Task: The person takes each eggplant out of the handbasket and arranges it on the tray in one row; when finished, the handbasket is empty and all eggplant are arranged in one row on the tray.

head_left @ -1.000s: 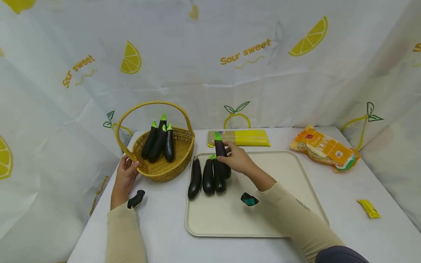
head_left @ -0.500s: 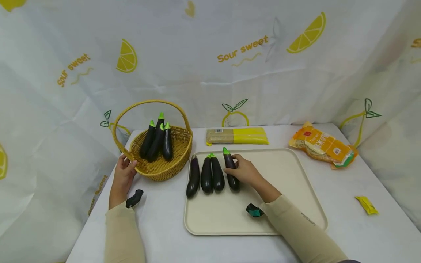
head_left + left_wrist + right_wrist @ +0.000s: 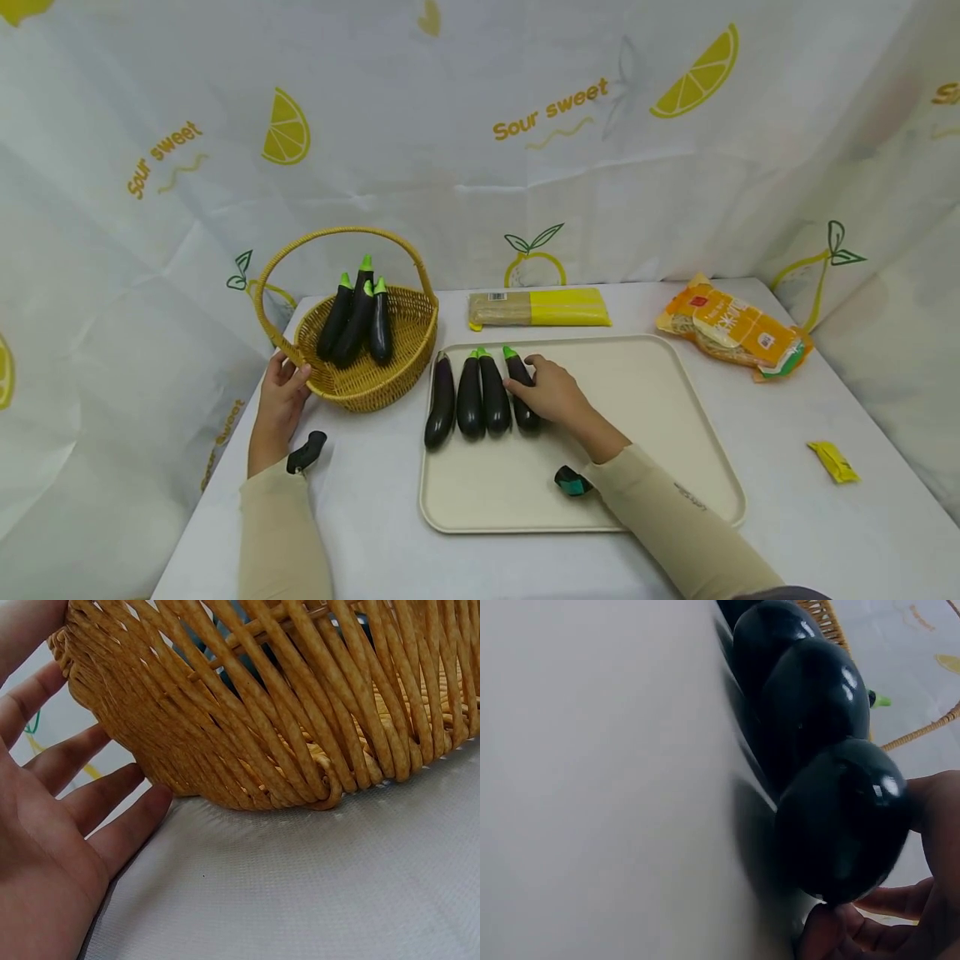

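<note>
In the head view, my left hand holds the left side of the yellow wicker basket. The left wrist view shows its thumb up at the rim and its fingers along the woven wall. Several eggplants with bright green stems stand in the basket. My right hand grips an eggplant between thumb and fingers. This eggplant lies on the beige tray, rightmost in a row. Left of it are two eggplants side by side and one dark-stemmed eggplant at the tray's left edge.
Behind the tray lies a flat yellow packet of noodles. An orange bag sits at the back right, and a small yellow wrapper farther forward on the right. A white lemon-print curtain stands behind the table.
My right hand has lowered the eggplant from above the row onto the tray, then shifted it slightly left toward the others. The left hand stays at the basket.
</note>
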Tool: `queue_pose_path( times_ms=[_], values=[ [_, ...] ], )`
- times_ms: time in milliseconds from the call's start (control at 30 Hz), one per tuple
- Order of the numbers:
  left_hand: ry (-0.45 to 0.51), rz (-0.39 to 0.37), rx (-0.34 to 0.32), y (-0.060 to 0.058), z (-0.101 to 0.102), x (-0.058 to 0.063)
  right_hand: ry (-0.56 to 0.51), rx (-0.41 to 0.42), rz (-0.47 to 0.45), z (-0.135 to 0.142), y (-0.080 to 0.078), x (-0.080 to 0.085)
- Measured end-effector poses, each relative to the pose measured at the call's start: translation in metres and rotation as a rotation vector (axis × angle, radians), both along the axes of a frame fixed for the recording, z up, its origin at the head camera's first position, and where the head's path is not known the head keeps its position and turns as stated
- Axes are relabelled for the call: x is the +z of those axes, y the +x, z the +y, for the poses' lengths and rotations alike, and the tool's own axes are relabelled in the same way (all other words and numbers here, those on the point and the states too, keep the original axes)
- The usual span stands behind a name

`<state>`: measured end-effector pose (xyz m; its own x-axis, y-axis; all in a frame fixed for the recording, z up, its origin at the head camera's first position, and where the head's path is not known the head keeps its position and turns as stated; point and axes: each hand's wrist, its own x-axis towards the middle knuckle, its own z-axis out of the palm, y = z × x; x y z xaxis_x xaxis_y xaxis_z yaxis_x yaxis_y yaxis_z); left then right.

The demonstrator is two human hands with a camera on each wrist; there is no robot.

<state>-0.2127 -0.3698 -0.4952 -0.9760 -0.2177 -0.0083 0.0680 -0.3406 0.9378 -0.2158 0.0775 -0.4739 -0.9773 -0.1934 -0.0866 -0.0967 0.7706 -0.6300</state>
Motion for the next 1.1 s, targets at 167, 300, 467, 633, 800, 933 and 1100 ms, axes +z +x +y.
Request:
queue_pose_path(
  times_ms=[167, 300, 467, 633, 800, 933, 1100],
  values=[
    [-0.001, -0.010, 0.004, -0.002, 0.001, 0.000, -0.015, 0.020, -0.012, 0.002, 0.004, 0.003],
    [-0.004, -0.005, -0.001, -0.004, 0.001, -0.001, -0.001, 0.016, 0.008, 0.006, 0.004, 0.007],
    [0.006, -0.004, -0.018, -0.003, 0.001, -0.002, 0.002, 0.000, 0.042, 0.004, -0.004, 0.017],
    [0.006, 0.011, -0.024, -0.001, -0.004, -0.001, -0.054, 0.101, 0.138, -0.041, -0.015, 0.047],
    [0.012, 0.027, -0.015, 0.000, -0.010, 0.000, -0.102, 0.295, 0.169, -0.121, -0.039, 0.073],
    [0.008, 0.027, -0.002, 0.000, -0.010, -0.003, -0.095, 0.329, 0.126, -0.175, -0.066, 0.073],
    [-0.025, 0.038, -0.017, -0.001, -0.004, -0.006, -0.107, 0.224, 0.026, -0.214, -0.086, 0.063]
  ],
)
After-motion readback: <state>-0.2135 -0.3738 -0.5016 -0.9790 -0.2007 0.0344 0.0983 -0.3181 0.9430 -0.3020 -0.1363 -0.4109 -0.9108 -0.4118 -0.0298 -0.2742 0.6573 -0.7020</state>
